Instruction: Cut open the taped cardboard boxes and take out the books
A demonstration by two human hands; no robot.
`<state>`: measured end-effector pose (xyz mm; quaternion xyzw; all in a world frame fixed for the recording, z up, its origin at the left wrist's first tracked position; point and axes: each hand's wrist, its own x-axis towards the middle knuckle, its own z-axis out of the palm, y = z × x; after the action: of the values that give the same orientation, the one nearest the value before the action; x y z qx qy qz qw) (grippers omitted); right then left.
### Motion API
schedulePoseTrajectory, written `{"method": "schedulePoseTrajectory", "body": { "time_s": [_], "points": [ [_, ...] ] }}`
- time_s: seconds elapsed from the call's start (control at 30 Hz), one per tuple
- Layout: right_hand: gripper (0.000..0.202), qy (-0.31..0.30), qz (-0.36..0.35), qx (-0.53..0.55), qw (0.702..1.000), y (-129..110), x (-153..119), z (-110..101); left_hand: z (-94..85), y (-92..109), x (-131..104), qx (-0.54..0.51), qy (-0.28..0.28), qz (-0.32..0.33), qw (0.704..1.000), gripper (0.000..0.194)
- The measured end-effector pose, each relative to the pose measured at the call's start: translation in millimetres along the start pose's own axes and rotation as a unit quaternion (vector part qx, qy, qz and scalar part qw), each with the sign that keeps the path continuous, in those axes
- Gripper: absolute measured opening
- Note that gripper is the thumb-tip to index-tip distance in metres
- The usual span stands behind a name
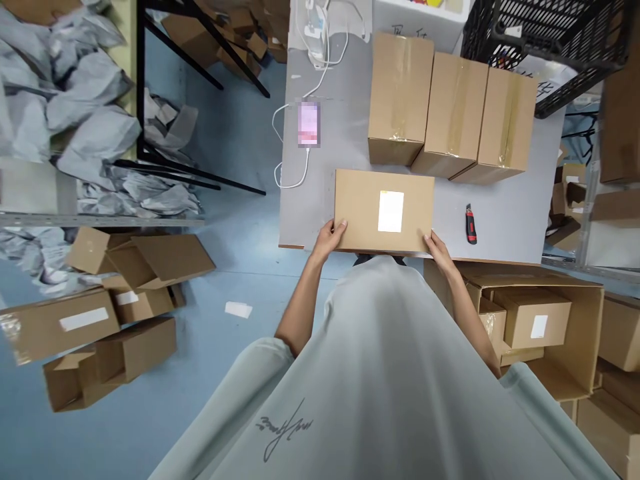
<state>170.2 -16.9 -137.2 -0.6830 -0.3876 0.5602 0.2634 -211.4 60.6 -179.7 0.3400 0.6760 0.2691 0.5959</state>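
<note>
A closed brown cardboard box (357,210) with a white label (391,211) on its upper face lies at the front edge of the grey table (345,147). My left hand (329,238) grips its left front corner, the thumb on top. At the right front corner my right hand (438,250) holds the same box, thumb on the upper face and the other fingers partly hidden. To the right of the box lies a red and black utility knife (471,225). Behind it stand three taped cardboard boxes (453,110) in a row.
A phone (309,124) on a white cable lies at the table's left. A black plastic crate (545,47) is at the back right. Below the right edge, a large open carton (583,333) holds smaller boxes. Empty cartons (145,267) and grey bags (85,93) occupy the left.
</note>
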Motion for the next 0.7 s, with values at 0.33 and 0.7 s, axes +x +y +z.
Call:
{"method": "schedulePoseTrajectory", "body": {
  "time_s": [0.33, 0.7],
  "points": [
    [0.108, 0.111, 0.003, 0.031, 0.993, 4, -7, 4, 8.4, 9, 19, 0.041, -0.045, 0.010, 0.998, 0.053],
    [0.129, 0.298, 0.042, 0.160, 0.940, -5, 74, -101, 22.6, 160, 159, 0.130, 0.032, 0.132, 0.982, 0.082]
  ]
}}
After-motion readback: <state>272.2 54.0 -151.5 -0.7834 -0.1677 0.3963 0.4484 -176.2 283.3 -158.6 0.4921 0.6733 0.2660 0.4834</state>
